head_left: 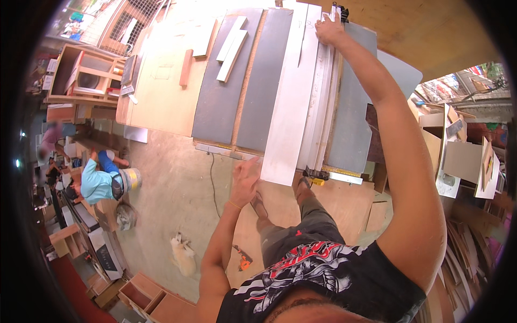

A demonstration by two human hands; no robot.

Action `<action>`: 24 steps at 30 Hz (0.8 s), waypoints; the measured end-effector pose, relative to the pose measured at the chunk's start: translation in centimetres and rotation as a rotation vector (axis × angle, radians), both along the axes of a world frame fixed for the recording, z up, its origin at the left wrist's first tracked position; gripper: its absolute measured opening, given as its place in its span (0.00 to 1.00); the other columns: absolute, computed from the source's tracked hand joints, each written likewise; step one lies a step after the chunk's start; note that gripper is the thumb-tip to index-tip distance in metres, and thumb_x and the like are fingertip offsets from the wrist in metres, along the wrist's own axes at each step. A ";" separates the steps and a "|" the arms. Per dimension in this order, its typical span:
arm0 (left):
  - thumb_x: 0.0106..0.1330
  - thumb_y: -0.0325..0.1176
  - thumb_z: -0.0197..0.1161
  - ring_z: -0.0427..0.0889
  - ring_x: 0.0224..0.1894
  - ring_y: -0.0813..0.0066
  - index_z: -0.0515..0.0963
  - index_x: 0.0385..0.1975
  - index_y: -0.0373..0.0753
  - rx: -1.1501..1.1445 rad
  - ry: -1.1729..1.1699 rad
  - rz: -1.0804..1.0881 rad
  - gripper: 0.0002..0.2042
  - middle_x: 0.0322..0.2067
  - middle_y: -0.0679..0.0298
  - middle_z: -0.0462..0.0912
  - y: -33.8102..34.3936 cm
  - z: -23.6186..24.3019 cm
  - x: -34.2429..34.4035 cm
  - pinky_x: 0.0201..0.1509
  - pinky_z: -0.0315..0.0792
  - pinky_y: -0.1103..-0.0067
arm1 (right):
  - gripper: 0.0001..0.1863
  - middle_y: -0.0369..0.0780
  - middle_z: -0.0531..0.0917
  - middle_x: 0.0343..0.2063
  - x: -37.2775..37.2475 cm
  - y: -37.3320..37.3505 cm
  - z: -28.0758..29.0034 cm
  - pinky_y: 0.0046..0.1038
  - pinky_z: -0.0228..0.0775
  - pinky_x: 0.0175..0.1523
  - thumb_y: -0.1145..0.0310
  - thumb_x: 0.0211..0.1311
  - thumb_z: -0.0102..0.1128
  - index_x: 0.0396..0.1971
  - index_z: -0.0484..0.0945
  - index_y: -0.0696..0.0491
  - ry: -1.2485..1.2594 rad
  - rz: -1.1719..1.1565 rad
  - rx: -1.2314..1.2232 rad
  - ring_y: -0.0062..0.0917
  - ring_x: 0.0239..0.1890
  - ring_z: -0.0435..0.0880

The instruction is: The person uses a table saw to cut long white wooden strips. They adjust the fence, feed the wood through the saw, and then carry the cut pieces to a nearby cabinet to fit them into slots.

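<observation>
A long white board (291, 107) lies lengthwise on a dark grey table-saw top (258, 102), its near end sticking out past the front edge. Just left of that near end is my left hand (246, 176), slightly blurred, holding nothing, with a finger stretched out. Alongside the board's right side runs a pale metal rip fence (324, 102). My right arm reaches across the table, and my right hand (329, 30) grips the fence's far end, close to a black clamp-like fitting (342, 13). Another black fitting (316, 173) sits at the fence's near end.
Two white strips (232, 55) and a reddish wood strip (186, 68) lie left. An orange power tool (244, 260) and a dog (183, 256) are on the floor. A person in light blue (98, 180) sits at left. Stacked boards (463, 161) stand at right.
</observation>
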State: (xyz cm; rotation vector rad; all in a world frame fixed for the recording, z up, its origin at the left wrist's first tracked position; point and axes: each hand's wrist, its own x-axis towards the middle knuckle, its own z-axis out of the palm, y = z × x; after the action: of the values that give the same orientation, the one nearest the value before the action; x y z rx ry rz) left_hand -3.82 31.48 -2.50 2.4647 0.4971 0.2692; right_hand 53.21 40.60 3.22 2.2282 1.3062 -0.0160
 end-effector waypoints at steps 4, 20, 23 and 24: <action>0.54 0.27 0.69 0.65 0.64 0.55 0.81 0.58 0.44 0.030 -0.044 -0.004 0.26 0.66 0.63 0.70 0.3 -0.1 0.3 0.67 0.56 0.61 | 0.28 0.33 0.63 0.74 -0.8 0.5 -0.2 0.59 0.34 0.77 0.62 0.74 0.43 0.72 0.63 0.48 -0.011 -0.055 -0.022 0.33 0.78 0.53; 0.54 0.25 0.64 0.69 0.65 0.63 0.81 0.53 0.40 0.124 -0.024 -0.033 0.23 0.65 0.70 0.75 1.6 0.5 2.4 0.70 0.51 0.60 | 0.31 0.34 0.67 0.72 0.6 1.8 -1.0 0.62 0.40 0.75 0.66 0.68 0.48 0.72 0.64 0.49 -0.028 -0.106 0.036 0.33 0.77 0.56; 0.54 0.24 0.62 0.69 0.65 0.63 0.81 0.54 0.38 0.143 -0.047 -0.045 0.24 0.64 0.69 0.76 2.1 0.6 3.5 0.71 0.50 0.60 | 0.22 0.43 0.76 0.64 2.6 2.1 -2.1 0.60 0.32 0.77 0.64 0.65 0.50 0.55 0.81 0.52 -0.042 -0.084 0.224 0.40 0.73 0.63; 0.53 0.23 0.61 0.69 0.65 0.63 0.80 0.56 0.37 0.150 -0.059 -0.051 0.25 0.64 0.68 0.77 2.2 0.6 3.7 0.71 0.50 0.60 | 0.21 0.43 0.77 0.62 3.4 2.1 -2.3 0.63 0.32 0.76 0.64 0.63 0.52 0.53 0.82 0.53 0.012 -0.064 0.206 0.40 0.72 0.63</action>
State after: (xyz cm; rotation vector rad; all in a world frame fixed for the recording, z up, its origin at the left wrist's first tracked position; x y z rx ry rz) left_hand -0.10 33.70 -1.88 2.6023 0.4020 0.3691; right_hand 56.58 42.72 0.93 2.4456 1.2929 0.0857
